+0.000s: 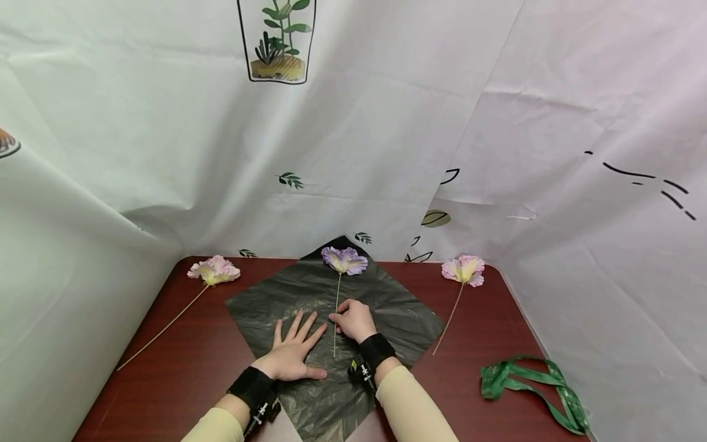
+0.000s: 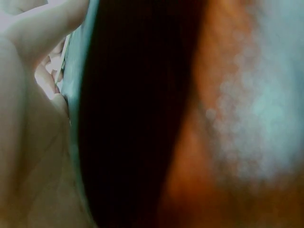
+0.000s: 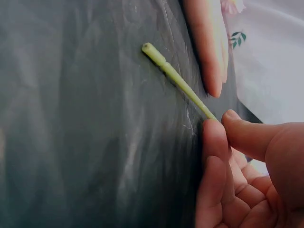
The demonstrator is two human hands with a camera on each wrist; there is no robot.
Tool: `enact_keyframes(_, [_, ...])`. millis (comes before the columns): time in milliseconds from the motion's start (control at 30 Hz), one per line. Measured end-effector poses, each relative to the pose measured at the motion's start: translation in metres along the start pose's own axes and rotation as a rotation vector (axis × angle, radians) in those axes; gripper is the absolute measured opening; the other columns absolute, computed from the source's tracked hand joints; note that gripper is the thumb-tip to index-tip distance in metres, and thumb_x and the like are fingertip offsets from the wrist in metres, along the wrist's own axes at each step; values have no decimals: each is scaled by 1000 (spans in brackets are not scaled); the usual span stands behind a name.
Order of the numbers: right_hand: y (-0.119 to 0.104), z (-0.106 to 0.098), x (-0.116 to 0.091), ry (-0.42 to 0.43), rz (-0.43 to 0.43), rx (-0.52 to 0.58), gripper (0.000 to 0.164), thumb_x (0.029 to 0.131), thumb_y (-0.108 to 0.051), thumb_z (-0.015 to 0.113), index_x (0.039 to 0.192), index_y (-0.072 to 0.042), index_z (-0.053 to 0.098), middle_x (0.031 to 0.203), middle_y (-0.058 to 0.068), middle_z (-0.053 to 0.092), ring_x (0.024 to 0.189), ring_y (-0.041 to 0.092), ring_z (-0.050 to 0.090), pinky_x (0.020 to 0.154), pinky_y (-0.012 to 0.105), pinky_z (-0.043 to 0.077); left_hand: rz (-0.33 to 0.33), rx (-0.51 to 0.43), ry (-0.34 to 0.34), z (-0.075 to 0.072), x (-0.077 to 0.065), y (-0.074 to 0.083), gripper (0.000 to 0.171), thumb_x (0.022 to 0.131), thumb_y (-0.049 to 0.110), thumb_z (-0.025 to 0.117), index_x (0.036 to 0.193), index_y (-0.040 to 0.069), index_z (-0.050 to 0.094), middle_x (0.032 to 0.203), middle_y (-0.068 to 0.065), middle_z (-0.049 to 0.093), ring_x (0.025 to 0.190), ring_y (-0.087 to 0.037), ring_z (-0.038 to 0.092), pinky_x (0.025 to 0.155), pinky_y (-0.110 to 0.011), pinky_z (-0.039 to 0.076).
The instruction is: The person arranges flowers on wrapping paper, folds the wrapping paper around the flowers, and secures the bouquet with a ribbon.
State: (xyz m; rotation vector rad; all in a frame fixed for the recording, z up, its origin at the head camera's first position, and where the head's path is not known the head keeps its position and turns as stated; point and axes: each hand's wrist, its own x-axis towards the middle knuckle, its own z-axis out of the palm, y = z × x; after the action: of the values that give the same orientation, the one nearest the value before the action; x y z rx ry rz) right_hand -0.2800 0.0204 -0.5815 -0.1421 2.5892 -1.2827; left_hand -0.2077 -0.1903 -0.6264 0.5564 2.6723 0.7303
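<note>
A purple artificial flower (image 1: 345,261) lies on a dark sheet of wrapping paper (image 1: 276,293), its bloom near the sheet's far corner. Between thumb and fingers, my right hand (image 1: 355,320) pinches its thin stem (image 3: 183,85); the stem's cut end points back toward me. To the left of the stem, my left hand (image 1: 293,356) rests flat on the sheet with fingers spread. The left wrist view is mostly blurred and dark, with part of the left hand (image 2: 33,95) at its left side.
One pink flower (image 1: 214,271) lies on the left of the red-brown table (image 1: 182,362), another pink flower (image 1: 464,271) on the right. A green ribbon (image 1: 533,383) lies loosely looped at the right front. White printed cloth (image 1: 353,135) hangs behind and at both sides.
</note>
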Motion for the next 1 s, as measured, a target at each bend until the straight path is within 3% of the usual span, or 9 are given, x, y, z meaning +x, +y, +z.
enact_keyframes(567, [4, -4, 4, 56, -20, -49, 19, 102, -22, 84, 92, -9, 74, 65, -2, 71, 56, 13, 67, 54, 29, 48, -3, 15, -2, -4, 7, 4, 116, 89, 82, 73, 178, 20, 31, 187, -14, 4, 170, -47, -10, 122, -81, -18])
enact_keyframes(833, [16, 5, 10, 82, -27, -175, 22, 100, -34, 87, 97, -15, 75, 70, -5, 70, 59, 12, 67, 55, 35, 51, 0, 12, 2, -2, 7, 1, 117, 89, 83, 72, 178, 20, 31, 187, -13, 3, 170, -46, -11, 122, -81, -18])
enact_keyframes(1000, [16, 6, 9, 85, -15, -187, 23, 100, -34, 87, 99, -15, 75, 71, -5, 71, 60, 12, 66, 56, 36, 50, 0, 10, 0, -1, 8, -1, 117, 89, 84, 71, 178, 21, 31, 187, -12, 3, 170, -45, -12, 121, -81, -18])
